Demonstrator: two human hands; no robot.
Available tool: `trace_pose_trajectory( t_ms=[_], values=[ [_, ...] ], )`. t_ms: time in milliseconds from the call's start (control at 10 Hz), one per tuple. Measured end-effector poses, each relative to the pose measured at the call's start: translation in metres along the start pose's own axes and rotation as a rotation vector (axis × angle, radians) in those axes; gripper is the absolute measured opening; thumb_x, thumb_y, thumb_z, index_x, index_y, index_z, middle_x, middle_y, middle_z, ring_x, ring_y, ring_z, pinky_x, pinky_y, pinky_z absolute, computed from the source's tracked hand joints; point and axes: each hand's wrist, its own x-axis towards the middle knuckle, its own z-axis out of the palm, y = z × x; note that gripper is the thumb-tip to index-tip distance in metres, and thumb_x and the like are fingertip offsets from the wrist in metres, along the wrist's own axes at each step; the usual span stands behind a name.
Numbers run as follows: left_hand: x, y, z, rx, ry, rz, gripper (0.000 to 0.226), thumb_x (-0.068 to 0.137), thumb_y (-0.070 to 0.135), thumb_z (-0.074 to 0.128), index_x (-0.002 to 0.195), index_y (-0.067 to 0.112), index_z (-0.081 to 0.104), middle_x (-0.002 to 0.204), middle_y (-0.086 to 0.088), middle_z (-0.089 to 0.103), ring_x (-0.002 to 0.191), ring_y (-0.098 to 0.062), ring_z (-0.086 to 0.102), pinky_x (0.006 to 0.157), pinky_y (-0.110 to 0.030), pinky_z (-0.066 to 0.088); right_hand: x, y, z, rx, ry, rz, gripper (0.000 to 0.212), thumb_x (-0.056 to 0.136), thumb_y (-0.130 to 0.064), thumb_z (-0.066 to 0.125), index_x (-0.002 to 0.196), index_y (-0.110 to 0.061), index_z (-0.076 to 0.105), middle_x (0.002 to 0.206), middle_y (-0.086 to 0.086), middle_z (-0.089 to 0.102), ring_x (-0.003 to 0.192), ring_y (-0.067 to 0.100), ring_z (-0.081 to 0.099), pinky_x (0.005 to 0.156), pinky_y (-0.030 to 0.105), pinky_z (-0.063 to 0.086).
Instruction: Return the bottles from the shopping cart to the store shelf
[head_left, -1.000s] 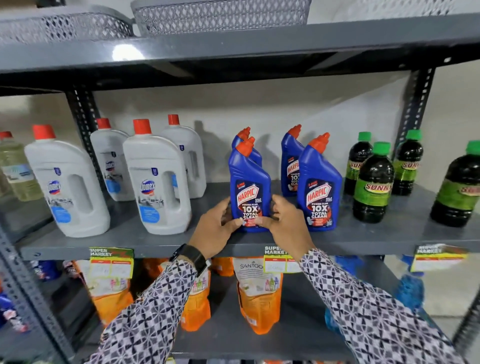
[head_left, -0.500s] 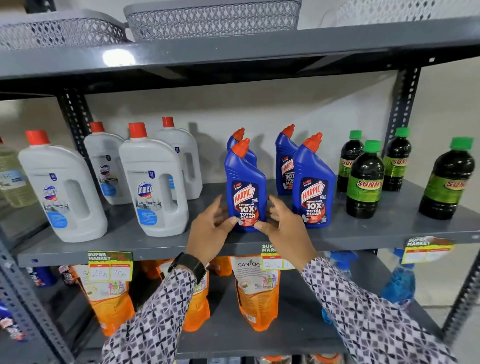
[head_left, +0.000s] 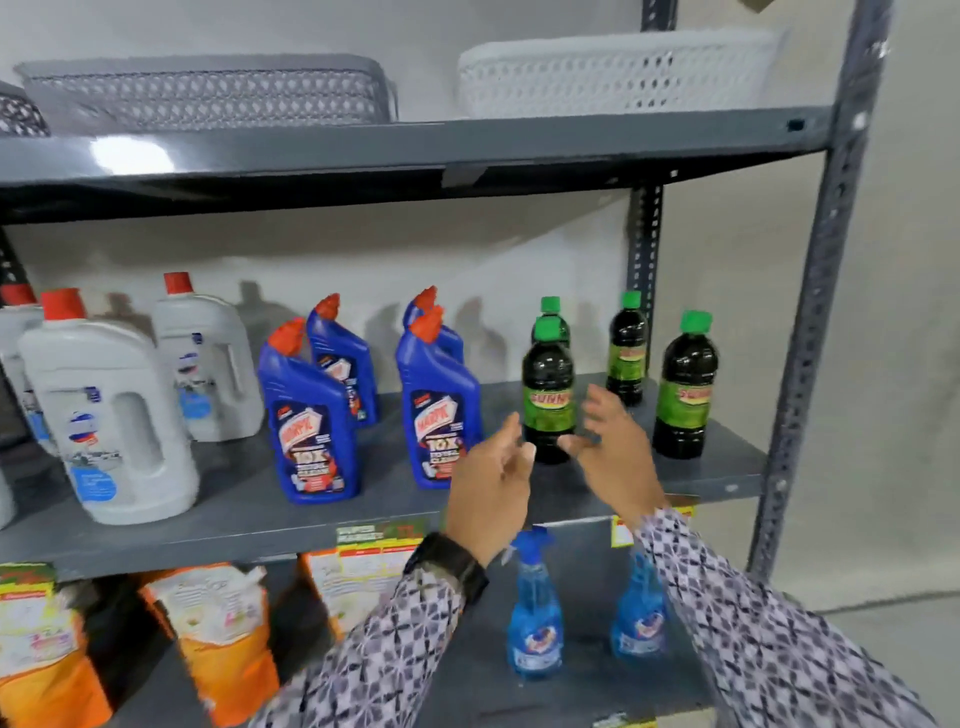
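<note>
Your left hand and right hand hover with fingers spread, holding nothing, either side of the front dark green-capped plastic bottle standing upright on the grey metal shelf against a pale wall, near blue angled-neck bottles.

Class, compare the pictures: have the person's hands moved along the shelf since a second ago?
Yes. The left hand and right hand have left the blue Harpic bottle and shifted right, now open either side of the front green-capped dark bottle.
</note>
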Motion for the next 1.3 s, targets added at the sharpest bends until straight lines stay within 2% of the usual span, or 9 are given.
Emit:
trace_pose_trajectory(
  t_ms=[100,200,300,400,700,900,1100,1200,1300],
  values=[
    [0.027,0.011,0.032,-0.004,-0.007,-0.161,0.067,0.104,0.035,0.046,0.162,0.014,0.017,0.161,-0.01,0.041,0.149,-0.025,0.041,0.12,-0.036,0.034,0.031,0.017,-0.007,0.003,-0.215,-0.007,0.076,0.068,-0.013,0.089,0.129,-0.04,0.054,0.131,-0.011,0.066,0.126,0.014,0.062,0.11,0.051,0.051],
    [0.05,0.005,0.042,-0.009,0.009,-0.178,0.065,0.105,0.034,0.044,0.162,0.018,0.017,0.163,-0.008,0.039,0.151,-0.025,0.038,0.124,-0.037,0.031,0.04,0.022,-0.009,0.014,-0.253,0.001,0.073,0.071,-0.002,0.086,0.136,-0.02,0.056,0.127,0.004,0.074,0.112,0.017,0.071,0.105,0.047,0.055],
    [0.063,-0.002,0.048,-0.017,-0.005,-0.154,0.055,0.102,0.03,0.049,0.155,0.021,0.036,0.15,-0.004,0.056,0.137,-0.022,0.054,0.12,-0.042,0.039,0.035,0.019,-0.02,0.001,-0.244,-0.009,0.066,0.078,0.002,0.082,0.136,-0.014,0.057,0.118,-0.001,0.074,0.106,0.013,0.07,0.101,0.035,0.054],
    [0.061,0.014,0.055,-0.051,-0.034,-0.121,0.048,0.102,0.023,0.055,0.148,0.02,0.043,0.137,0.001,0.06,0.117,-0.014,0.06,0.11,-0.033,0.044,0.033,0.021,-0.039,-0.013,-0.232,-0.018,0.061,0.082,0.0,0.08,0.136,-0.013,0.056,0.116,-0.003,0.07,0.113,0.018,0.069,0.106,0.037,0.053],
    [0.056,0.011,0.062,-0.152,-0.025,-0.079,0.047,0.093,0.015,0.068,0.128,0.038,0.048,0.133,-0.005,0.064,0.117,-0.011,0.062,0.112,-0.046,0.048,0.023,0.033,-0.065,0.027,-0.281,-0.083,0.061,0.088,0.001,0.076,0.142,-0.015,0.053,0.125,-0.001,0.068,0.114,0.01,0.067,0.104,0.025,0.05],
    [0.056,0.006,0.058,-0.21,-0.023,-0.093,0.049,0.093,0.013,0.068,0.132,0.035,0.048,0.127,-0.001,0.065,0.115,-0.009,0.062,0.111,-0.05,0.049,0.02,0.037,-0.057,0.029,-0.281,-0.109,0.062,0.089,0.002,0.074,0.145,-0.016,0.052,0.126,-0.006,0.067,0.102,-0.026,0.06,0.09,0.0,0.046],
    [0.052,0.005,0.057,-0.205,-0.046,-0.098,0.059,0.094,0.014,0.067,0.147,0.024,0.043,0.128,0.002,0.064,0.111,-0.001,0.061,0.113,-0.047,0.048,0.012,0.036,-0.056,-0.014,-0.248,-0.126,0.067,0.093,-0.004,0.072,0.152,-0.021,0.046,0.13,-0.007,0.065,0.118,0.003,0.063,0.11,0.029,0.049],
    [0.041,0.015,0.051,-0.187,-0.083,-0.12,0.065,0.095,0.017,0.065,0.153,0.025,0.036,0.146,-0.009,0.058,0.119,-0.01,0.061,0.113,-0.037,0.045,0.0,0.026,-0.056,-0.087,-0.245,-0.13,0.071,0.096,-0.013,0.071,0.158,-0.02,0.036,0.137,-0.006,0.062,0.12,-0.001,0.059,0.111,0.023,0.047],
    [0.022,0.018,0.04,-0.254,-0.092,-0.11,0.081,0.097,0.021,0.063,0.162,0.024,0.015,0.164,-0.01,0.036,0.148,-0.019,0.042,0.119,-0.033,0.037,-0.013,0.02,-0.056,-0.108,-0.041,-0.183,0.08,0.098,-0.03,0.069,0.163,-0.016,0.025,0.155,0.005,0.053,0.139,0.009,0.051,0.118,0.037,0.043]
  ],
)
